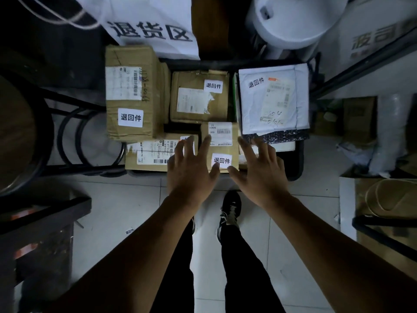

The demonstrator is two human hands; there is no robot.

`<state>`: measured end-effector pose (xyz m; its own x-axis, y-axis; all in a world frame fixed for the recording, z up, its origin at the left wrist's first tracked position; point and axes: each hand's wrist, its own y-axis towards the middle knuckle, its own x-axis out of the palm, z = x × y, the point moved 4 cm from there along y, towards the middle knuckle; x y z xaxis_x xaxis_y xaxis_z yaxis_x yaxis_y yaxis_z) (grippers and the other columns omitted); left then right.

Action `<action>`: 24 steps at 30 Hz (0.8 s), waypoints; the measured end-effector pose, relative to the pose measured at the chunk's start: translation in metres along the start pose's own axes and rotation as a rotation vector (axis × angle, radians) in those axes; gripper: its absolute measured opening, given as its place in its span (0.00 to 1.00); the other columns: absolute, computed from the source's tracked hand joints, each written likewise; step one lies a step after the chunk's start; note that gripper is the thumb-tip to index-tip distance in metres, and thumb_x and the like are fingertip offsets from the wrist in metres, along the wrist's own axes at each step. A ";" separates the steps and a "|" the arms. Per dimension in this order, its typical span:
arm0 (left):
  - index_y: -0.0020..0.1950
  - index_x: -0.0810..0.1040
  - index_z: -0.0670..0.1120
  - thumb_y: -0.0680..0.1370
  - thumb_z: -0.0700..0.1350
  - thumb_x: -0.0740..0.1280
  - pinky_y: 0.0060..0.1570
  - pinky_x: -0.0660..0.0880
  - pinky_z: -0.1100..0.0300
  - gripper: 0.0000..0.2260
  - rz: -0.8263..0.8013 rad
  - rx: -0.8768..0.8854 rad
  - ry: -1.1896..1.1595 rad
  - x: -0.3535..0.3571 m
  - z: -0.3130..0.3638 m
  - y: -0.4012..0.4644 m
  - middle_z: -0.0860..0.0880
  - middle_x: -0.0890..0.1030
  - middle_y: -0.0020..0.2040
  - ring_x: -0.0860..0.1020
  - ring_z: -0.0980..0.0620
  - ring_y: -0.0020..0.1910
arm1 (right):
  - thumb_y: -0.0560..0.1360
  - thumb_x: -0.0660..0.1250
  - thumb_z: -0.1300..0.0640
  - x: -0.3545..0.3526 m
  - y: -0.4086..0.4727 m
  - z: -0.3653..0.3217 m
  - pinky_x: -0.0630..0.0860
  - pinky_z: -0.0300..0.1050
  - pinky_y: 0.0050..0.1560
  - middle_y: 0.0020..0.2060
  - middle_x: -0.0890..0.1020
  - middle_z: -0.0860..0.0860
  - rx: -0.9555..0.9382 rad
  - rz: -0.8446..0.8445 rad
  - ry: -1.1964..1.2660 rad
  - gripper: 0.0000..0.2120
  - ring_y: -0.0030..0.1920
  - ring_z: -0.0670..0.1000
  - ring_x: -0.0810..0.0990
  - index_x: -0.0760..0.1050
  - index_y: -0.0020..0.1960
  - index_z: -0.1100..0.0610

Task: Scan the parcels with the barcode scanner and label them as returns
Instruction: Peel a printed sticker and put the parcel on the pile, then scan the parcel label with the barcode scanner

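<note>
Head view, looking down. A dark tray (297,159) on the tiled floor (126,199) holds the parcels. From my left: a tall cardboard box (133,91) with a white return sticker (130,117); behind centre, a medium cardboard box (198,97) with its own sticker (213,86); at right, a white mailer bag (270,98) lying over a dark speckled bag (282,136). In the front row, a flat box (149,154) shows its barcode label, and just beside it stands a small box (222,145) bearing a sticker (221,160). Both my hands hover over the front row, released and grasping nothing: left hand (191,168) fingers spread above the flat box, right hand (259,170) beside the small box. I see no scanner. A sign (151,30) stands behind the tray.
</note>
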<state>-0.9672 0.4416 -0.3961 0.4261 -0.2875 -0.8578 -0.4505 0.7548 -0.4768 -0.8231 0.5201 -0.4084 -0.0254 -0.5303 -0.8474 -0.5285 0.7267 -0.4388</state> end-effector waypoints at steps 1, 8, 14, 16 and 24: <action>0.80 0.51 0.56 0.80 0.60 0.59 0.71 0.60 0.46 0.31 0.004 0.017 0.011 -0.013 0.006 -0.010 0.45 0.54 0.80 0.52 0.43 0.78 | 0.75 0.62 0.37 -0.015 -0.011 -0.002 0.66 0.59 0.66 0.74 0.62 0.58 -0.005 0.013 -0.005 0.36 0.73 0.60 0.62 0.55 0.79 0.48; 0.80 0.50 0.55 0.81 0.60 0.56 0.72 0.58 0.45 0.30 0.057 0.252 0.118 -0.115 0.057 -0.112 0.45 0.52 0.80 0.51 0.43 0.78 | 0.77 0.60 0.38 -0.126 -0.124 -0.014 0.63 0.59 0.70 0.75 0.61 0.57 0.049 0.071 -0.043 0.35 0.74 0.59 0.59 0.54 0.79 0.49; 0.78 0.62 0.53 0.79 0.59 0.60 0.65 0.68 0.45 0.27 0.116 0.387 0.019 -0.177 0.094 -0.201 0.45 0.63 0.76 0.61 0.43 0.74 | 0.79 0.57 0.38 -0.181 -0.253 -0.027 0.55 0.59 0.75 0.77 0.58 0.55 0.233 0.165 0.037 0.34 0.76 0.58 0.55 0.50 0.79 0.48; 0.75 0.67 0.51 0.78 0.58 0.62 0.60 0.73 0.45 0.26 0.143 0.515 0.024 -0.186 0.103 -0.229 0.44 0.69 0.72 0.66 0.42 0.70 | 0.79 0.55 0.36 -0.189 -0.298 -0.029 0.53 0.57 0.76 0.78 0.56 0.54 0.325 0.210 0.039 0.35 0.77 0.57 0.53 0.48 0.80 0.47; 0.78 0.59 0.54 0.81 0.59 0.58 0.64 0.66 0.49 0.27 0.086 0.968 0.191 -0.198 0.158 -0.341 0.45 0.62 0.76 0.62 0.44 0.72 | 0.79 0.54 0.34 -0.198 -0.463 -0.043 0.51 0.55 0.76 0.79 0.54 0.54 0.719 0.351 0.121 0.36 0.78 0.57 0.52 0.45 0.80 0.45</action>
<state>-0.7736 0.3341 -0.0330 0.2499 -0.2353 -0.9393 0.3980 0.9093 -0.1219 -0.6102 0.2698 -0.0245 -0.2018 -0.2327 -0.9514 0.2014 0.9407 -0.2728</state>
